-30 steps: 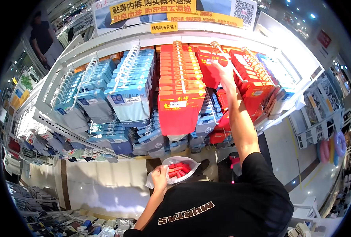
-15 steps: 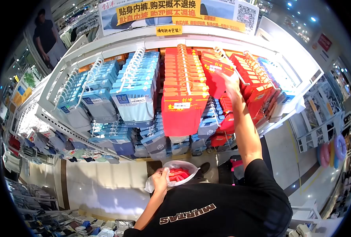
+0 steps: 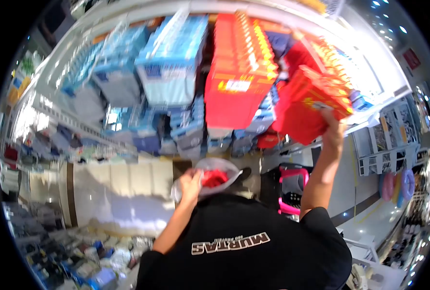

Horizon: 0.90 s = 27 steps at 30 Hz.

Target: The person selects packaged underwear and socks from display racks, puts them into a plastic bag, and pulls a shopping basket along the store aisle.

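Note:
My left hand point(image 3: 189, 182) is closed on the rim of a translucent plastic bag point(image 3: 218, 166). Folded red cloth point(image 3: 215, 178) shows inside the bag's mouth. Over at the right of the rack, my right hand point(image 3: 335, 129) grips the lower edge of a red underpants pack point(image 3: 304, 108) with a yellow-printed card top. The pack is tilted and stands out in front of other red packs on the rack; whether it is a single pack is blurred. Left of it hangs a full row of red packs point(image 3: 232, 101) on a hook.
Blue-topped packs point(image 3: 169, 82) hang in rows on the left of the white rack, with more packs on lower hooks. A pink and black wheeled item point(image 3: 292, 186) stands on the floor by my right side. Colourful rings point(image 3: 407, 184) hang at far right.
My right hand has moved right and toward me, bringing the red underpants pack out from the hooks. The left hand still holds the bag. The view has tilted down and blurred.

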### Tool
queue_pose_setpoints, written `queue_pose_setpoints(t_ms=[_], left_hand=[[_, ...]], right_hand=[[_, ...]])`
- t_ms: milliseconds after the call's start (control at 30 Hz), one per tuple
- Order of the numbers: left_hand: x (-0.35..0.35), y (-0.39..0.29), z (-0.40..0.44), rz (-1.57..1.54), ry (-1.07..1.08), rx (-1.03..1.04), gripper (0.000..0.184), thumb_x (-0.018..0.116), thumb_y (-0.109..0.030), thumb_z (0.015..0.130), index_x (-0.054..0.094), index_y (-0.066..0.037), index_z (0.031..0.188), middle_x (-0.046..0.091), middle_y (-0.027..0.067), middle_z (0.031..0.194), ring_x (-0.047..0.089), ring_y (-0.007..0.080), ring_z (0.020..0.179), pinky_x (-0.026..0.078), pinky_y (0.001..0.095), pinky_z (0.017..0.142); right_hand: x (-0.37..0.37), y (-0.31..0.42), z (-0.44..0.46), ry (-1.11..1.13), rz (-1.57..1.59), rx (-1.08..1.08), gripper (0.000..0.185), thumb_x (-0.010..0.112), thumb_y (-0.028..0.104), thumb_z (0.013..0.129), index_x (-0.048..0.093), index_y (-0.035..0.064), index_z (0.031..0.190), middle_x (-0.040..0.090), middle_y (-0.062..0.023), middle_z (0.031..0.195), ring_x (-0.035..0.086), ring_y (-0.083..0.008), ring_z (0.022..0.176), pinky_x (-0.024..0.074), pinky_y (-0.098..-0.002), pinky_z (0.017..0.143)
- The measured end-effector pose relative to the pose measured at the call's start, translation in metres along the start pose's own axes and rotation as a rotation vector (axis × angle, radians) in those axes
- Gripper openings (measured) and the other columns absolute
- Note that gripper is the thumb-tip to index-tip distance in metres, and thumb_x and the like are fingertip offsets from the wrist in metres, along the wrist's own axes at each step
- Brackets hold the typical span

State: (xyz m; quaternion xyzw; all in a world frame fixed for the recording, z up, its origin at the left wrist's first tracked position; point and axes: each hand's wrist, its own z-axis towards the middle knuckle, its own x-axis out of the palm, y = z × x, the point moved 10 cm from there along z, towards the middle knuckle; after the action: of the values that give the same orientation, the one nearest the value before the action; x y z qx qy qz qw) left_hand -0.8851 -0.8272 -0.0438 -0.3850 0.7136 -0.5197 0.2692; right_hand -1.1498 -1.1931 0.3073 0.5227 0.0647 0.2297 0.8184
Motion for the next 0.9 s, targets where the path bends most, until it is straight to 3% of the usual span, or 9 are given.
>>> queue_pose_setpoints(t_ms=[67, 200, 333, 433, 567, 600, 633, 767, 900], left_hand=[[0.006, 0.002, 0.001, -0.075, 0.055, -0.028, 0.023, 0.067, -0.022, 0.095, 0.067, 0.002, 0.097, 0.067, 0.0042, 0.082, 0.058, 0.0107, 0.074, 0.049, 0.0302, 0.067], [0.014, -0.029, -0.008, -0.059, 0.128, -0.021, 0.025, 0.065, -0.019, 0.097, 0.068, 0.005, 0.104, 0.071, 0.0089, 0.091, 0.063, 0.0123, 0.08, 0.051, 0.0294, 0.073], [0.024, -0.037, -0.009, -0.305, 0.141, -0.133, 0.021, 0.064, -0.018, 0.099, 0.064, 0.002, 0.104, 0.07, 0.0071, 0.088, 0.063, 0.0108, 0.077, 0.051, 0.0253, 0.07], [0.038, -0.047, -0.011, -0.379, 0.162, -0.175, 0.022, 0.064, -0.021, 0.099, 0.062, 0.001, 0.103, 0.069, 0.0048, 0.086, 0.061, 0.0084, 0.069, 0.049, 0.0231, 0.063], [0.05, -0.058, -0.012, -0.401, 0.161, -0.255, 0.016, 0.063, -0.02, 0.101, 0.062, -0.004, 0.099, 0.067, 0.0, 0.082, 0.055, 0.0033, 0.062, 0.042, 0.0201, 0.053], [0.052, -0.057, -0.01, -0.458, 0.106, -0.267, 0.016, 0.063, -0.02, 0.101, 0.062, -0.004, 0.099, 0.066, -0.0002, 0.082, 0.055, 0.0034, 0.063, 0.043, 0.0202, 0.053], [0.054, -0.055, -0.009, -0.515, 0.053, -0.279, 0.016, 0.063, -0.02, 0.101, 0.062, -0.005, 0.099, 0.066, -0.0005, 0.082, 0.055, 0.0035, 0.064, 0.043, 0.0203, 0.054], [0.056, -0.06, -0.003, -0.647, -0.013, -0.218, 0.015, 0.063, -0.02, 0.101, 0.062, -0.005, 0.098, 0.066, 0.0002, 0.085, 0.058, 0.0053, 0.071, 0.047, 0.0216, 0.062], [0.058, -0.067, -0.011, -0.586, -0.027, -0.176, 0.016, 0.064, -0.019, 0.1, 0.062, -0.004, 0.096, 0.067, 0.0029, 0.086, 0.061, 0.0074, 0.074, 0.05, 0.0235, 0.066]], right_hand=[[-0.018, 0.009, -0.013, -0.053, 0.025, -0.035, 0.053, 0.075, 0.003, 0.073, 0.059, -0.0019, 0.124, 0.067, -0.0111, 0.112, 0.067, -0.0231, 0.101, 0.053, -0.038, 0.092], [-0.044, 0.016, -0.033, 0.127, 0.115, -0.092, 0.053, 0.073, 0.007, 0.078, 0.057, -0.0023, 0.128, 0.066, -0.0132, 0.119, 0.065, -0.0255, 0.107, 0.0526, -0.0405, 0.096], [-0.066, -0.056, -0.069, -0.04, 0.043, 0.234, 0.062, 0.075, 0.024, 0.081, 0.052, -0.0027, 0.133, 0.064, -0.0143, 0.123, 0.064, -0.0255, 0.11, 0.0538, -0.0406, 0.096], [-0.003, -0.109, -0.121, 0.248, -0.051, 0.331, 0.09, 0.09, 0.026, 0.058, 0.049, 0.0022, 0.135, 0.059, -0.0089, 0.123, 0.061, -0.0226, 0.114, 0.0517, -0.0393, 0.098], [0.114, -0.131, -0.16, 0.481, 0.076, 0.404, 0.077, 0.091, -0.001, 0.059, 0.051, 0.007, 0.124, 0.064, -0.0033, 0.113, 0.062, -0.0156, 0.106, 0.0538, -0.0332, 0.094], [0.122, -0.142, -0.168, 0.564, -0.112, 0.303, 0.078, 0.091, -0.002, 0.059, 0.05, 0.0078, 0.124, 0.064, -0.0038, 0.114, 0.061, -0.0157, 0.107, 0.0538, -0.033, 0.094], [0.125, -0.173, -0.19, 0.447, 0.138, 0.546, 0.077, 0.091, -0.001, 0.06, 0.05, 0.0068, 0.124, 0.063, -0.0045, 0.114, 0.061, -0.0158, 0.106, 0.053, -0.0326, 0.094], [0.136, -0.197, -0.212, 0.537, -0.014, 0.399, 0.07, 0.088, -0.003, 0.068, 0.049, 0.0068, 0.125, 0.062, -0.0055, 0.118, 0.063, -0.0153, 0.106, 0.0524, -0.0316, 0.095], [0.135, -0.212, -0.227, 0.395, 0.161, 0.618, 0.065, 0.086, -0.002, 0.072, 0.049, 0.0067, 0.125, 0.062, -0.0054, 0.116, 0.062, -0.0146, 0.106, 0.0525, -0.0319, 0.094]])
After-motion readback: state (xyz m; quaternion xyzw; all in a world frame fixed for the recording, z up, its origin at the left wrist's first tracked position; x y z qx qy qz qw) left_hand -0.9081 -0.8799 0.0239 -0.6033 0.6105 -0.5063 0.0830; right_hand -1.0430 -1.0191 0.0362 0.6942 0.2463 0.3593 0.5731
